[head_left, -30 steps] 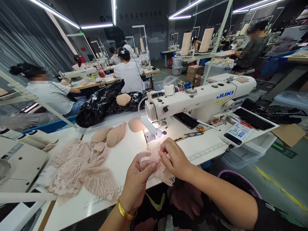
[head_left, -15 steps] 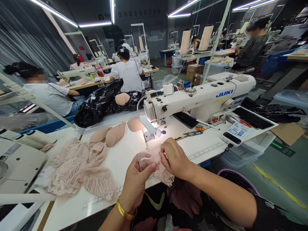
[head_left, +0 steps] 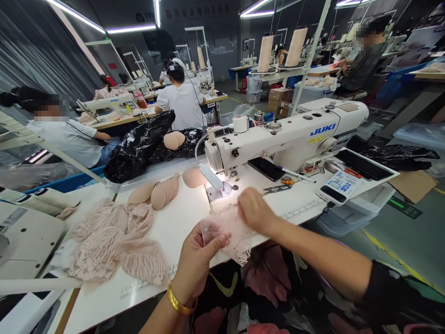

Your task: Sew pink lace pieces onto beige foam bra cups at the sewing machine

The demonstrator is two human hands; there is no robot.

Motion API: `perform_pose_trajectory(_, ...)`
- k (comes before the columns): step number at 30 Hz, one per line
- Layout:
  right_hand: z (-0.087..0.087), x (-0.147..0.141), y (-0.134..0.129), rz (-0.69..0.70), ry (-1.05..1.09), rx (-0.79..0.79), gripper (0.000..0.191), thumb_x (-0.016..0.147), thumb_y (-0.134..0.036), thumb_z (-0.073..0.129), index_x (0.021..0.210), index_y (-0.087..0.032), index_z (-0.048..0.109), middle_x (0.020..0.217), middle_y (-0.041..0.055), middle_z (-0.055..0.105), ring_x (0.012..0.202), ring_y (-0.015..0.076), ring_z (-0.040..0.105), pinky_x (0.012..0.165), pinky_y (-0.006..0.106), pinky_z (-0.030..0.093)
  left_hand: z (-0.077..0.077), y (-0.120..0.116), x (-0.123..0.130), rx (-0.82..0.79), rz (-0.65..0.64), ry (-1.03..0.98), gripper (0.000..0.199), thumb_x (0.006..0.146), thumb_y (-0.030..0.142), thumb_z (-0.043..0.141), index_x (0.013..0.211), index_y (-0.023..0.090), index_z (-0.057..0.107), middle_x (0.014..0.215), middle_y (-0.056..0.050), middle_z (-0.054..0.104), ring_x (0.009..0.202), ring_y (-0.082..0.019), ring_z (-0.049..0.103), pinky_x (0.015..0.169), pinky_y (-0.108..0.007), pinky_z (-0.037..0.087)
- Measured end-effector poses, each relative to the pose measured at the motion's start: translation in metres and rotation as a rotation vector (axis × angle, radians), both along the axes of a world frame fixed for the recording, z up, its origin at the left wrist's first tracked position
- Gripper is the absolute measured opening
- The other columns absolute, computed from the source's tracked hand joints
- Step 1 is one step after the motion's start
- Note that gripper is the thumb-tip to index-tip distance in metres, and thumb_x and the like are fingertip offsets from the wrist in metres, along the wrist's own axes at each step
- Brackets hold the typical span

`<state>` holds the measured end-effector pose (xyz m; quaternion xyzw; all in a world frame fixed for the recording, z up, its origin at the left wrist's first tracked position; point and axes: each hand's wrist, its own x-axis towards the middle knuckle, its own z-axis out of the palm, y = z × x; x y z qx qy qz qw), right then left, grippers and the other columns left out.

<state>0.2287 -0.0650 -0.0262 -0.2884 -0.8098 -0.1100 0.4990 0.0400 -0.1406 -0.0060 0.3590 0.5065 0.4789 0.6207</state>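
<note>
A sheer pale-pink lace piece (head_left: pixel 232 236) is pinched between the thumb and fingers of my left hand (head_left: pixel 196 255), just in front of the sewing machine (head_left: pixel 278 144). Its scalloped edge hangs toward my lap. Closed and slightly blurred, my right hand (head_left: pixel 255 211) is at the upper right edge of the lace; what its fingers grip is hidden. Under the lit needle area lies the metal needle plate (head_left: pixel 219 191). To the left, a heap of pink lace pieces (head_left: pixel 99 241) covers part of the white table (head_left: pixel 174 232).
Stacked beige bra cups (head_left: pixel 165 191) lie behind the lace heap. Scissors (head_left: pixel 276 188) and a black phone (head_left: pixel 266 169) rest by the machine. A black plastic bag (head_left: pixel 139 144) sits beyond the table. Co-workers sit at other machines.
My right hand has moved up and slightly to the right, its fingers now blurred. The lace is spread wider toward the right. My left hand keeps its pinch in nearly the same place.
</note>
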Motion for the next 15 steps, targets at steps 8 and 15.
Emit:
perform_pose_trajectory(8, 0.003, 0.027, 0.006, -0.025, 0.089, -0.302, 0.012, 0.101, -0.011, 0.043, 0.095, -0.021, 0.043, 0.086, 0.0043, 0.048, 0.078, 0.0213, 0.047, 0.069, 0.035, 0.041, 0.004, 0.006, -0.007, -0.056, 0.086, -0.038, 0.056, 0.060, 0.042, 0.098, 0.101, 0.019, 0.067, 0.088, -0.007, 0.080, 0.090, -0.018, 0.074, 0.083, -0.024, 0.055)
perform_pose_trajectory(15, 0.010, 0.022, -0.024, 0.230, 0.107, -0.651, 0.021, 0.107, -0.021, 0.043, 0.088, -0.022, 0.050, 0.083, 0.0020, 0.053, 0.079, 0.0181, 0.051, 0.071, 0.032, 0.042, 0.008, 0.005, -0.005, -0.051, 0.094, -0.139, 0.049, 0.068, 0.038, 0.094, 0.106, 0.016, 0.072, 0.109, -0.012, 0.079, 0.097, -0.020, 0.074, 0.086, -0.026, 0.059)
